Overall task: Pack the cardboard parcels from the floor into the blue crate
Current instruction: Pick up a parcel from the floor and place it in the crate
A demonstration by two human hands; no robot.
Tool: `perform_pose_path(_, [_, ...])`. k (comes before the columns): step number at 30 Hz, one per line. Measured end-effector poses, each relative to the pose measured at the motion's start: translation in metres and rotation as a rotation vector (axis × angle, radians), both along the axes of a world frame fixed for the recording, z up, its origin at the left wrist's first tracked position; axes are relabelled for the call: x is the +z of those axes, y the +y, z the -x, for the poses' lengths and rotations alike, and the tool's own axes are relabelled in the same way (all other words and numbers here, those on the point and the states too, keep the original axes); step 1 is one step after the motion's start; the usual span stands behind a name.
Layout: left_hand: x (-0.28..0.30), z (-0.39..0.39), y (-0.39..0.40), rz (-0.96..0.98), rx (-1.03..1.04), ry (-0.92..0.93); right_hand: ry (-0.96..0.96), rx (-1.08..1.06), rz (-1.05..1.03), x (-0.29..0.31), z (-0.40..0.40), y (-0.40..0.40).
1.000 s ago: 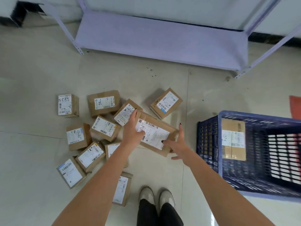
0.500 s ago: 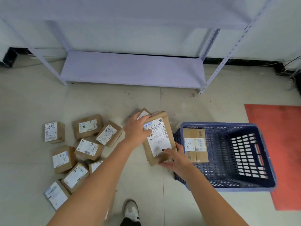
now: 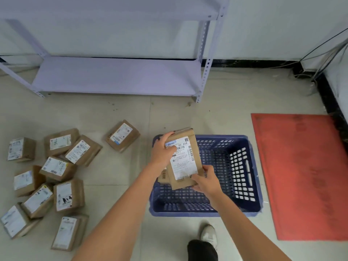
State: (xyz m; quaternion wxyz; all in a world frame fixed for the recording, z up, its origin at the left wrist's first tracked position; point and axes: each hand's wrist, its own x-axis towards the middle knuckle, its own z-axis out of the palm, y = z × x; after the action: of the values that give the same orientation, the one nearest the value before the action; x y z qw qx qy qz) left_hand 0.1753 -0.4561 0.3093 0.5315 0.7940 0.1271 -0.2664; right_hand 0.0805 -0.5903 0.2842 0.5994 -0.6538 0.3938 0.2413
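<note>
A flat cardboard parcel (image 3: 185,162) with a white label hangs over the left part of the blue crate (image 3: 243,166). My left hand (image 3: 162,149) grips its upper left edge. My right hand (image 3: 206,178) grips its lower right corner. Under it, a second parcel (image 3: 163,176) lies inside the crate, mostly hidden. Several labelled parcels (image 3: 64,193) lie scattered on the floor to the left, one (image 3: 122,135) apart from the rest, nearer the crate.
A pale metal shelf rack (image 3: 116,78) stands against the wall behind. A red mat (image 3: 301,176) lies right of the crate. Cables (image 3: 320,59) run along the far right wall. My shoe (image 3: 208,235) stands just before the crate.
Both hands have carried the parcel rightward from beside the crate to above its left half. The view has swung right, so the floor parcels now sit farther left.
</note>
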Motion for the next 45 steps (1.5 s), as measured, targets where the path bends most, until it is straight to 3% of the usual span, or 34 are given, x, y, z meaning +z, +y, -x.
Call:
perform_pose_path(7, [-0.036,0.023,-0.087,0.071,0.200,0.105,0.029,0.010,-0.045,-0.040,0.011,-0.083])
perform_pose_path(12, [-0.081,0.041,-0.111,0.013,-0.005,0.216,0.073,-0.102,-0.104,-0.082,0.019,-0.100])
perform_pose_path(15, [-0.110,0.047,-0.117,-0.055,-0.096,0.194,0.120,-0.151,-0.147,-0.104,0.021,-0.101])
perform_pose_path(21, [-0.161,0.049,-0.124,-0.245,-0.141,0.264,0.191,-0.139,-0.111,-0.154,0.019,-0.105])
perform_pose_path(25, [-0.197,0.048,-0.131,-0.236,-0.166,0.340,0.242,-0.106,-0.004,-0.182,0.015,-0.114])
perform_pose_path(38, [-0.280,0.029,-0.142,-0.388,-0.237,0.254,0.253,0.030,0.056,-0.260,-0.029,-0.099])
perform_pose_path(45, [-0.296,0.038,-0.145,-0.473,-0.289,0.187,0.293,0.026,0.011,-0.286,-0.032,-0.084])
